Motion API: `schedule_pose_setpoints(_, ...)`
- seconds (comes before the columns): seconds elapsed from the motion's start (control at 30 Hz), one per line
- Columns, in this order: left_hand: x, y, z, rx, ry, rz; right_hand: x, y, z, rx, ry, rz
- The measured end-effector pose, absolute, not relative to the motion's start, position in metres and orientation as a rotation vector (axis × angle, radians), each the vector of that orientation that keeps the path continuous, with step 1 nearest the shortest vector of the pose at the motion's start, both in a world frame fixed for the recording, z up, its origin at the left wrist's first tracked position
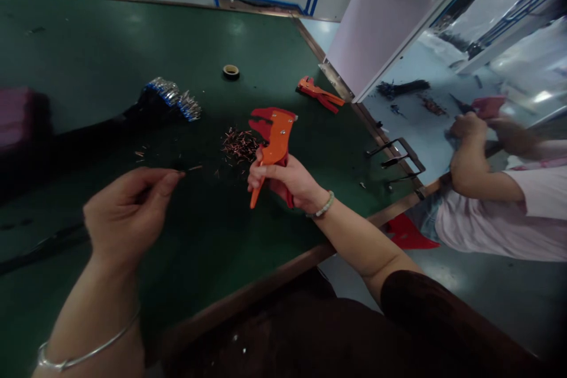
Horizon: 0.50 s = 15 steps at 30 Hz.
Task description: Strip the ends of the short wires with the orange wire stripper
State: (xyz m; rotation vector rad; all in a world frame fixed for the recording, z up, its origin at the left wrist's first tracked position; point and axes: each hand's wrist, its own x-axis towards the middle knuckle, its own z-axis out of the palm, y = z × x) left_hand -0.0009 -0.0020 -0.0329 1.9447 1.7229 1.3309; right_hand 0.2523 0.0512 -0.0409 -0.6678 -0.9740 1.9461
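Note:
My left hand [133,207] is closed in a pinch on a thin wire [195,168]; its bare, copper-coloured end sticks out to the right past the fingertips. An orange and red wire stripper [280,133] stands upright in my right hand [292,180], the fingers wrapped round its handles and the jaws pointing up and left. Behind the tool lies a heap of short copper-coloured clippings [239,144] on the green table. Left of the heap, a bundle of black wires [128,118] ends in blue and silver terminals [172,96].
A second orange and red wire stripper [319,93] lies toward the table's far right. A roll of black tape [231,72] is at the back. On the right, a black metal bracket [401,159] sits near the edge, and a co-worker [500,183] works at the adjoining table. A pinkish block [15,115] stands left.

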Motion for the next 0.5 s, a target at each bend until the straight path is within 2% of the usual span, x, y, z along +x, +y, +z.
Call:
schedule_pose_setpoints(0.13, 0.001, -0.002, -0.032, 1.966, 1.605, 1.327, 0.257, 0.062, -0.041, -0.74, -1.007, 1.775)
schedule_pose_setpoints(0.33, 0.019, -0.005, -0.036, 1.94, 1.572, 1.347, 0.263, 0.07, -0.046, -0.972, -1.239, 1.269)
schedule_pose_setpoints(0.5, 0.023, -0.003, -0.04, 2.048, 1.548, 1.318, 0.27, 0.074, -0.048, -1.074, -1.431, 1.106)
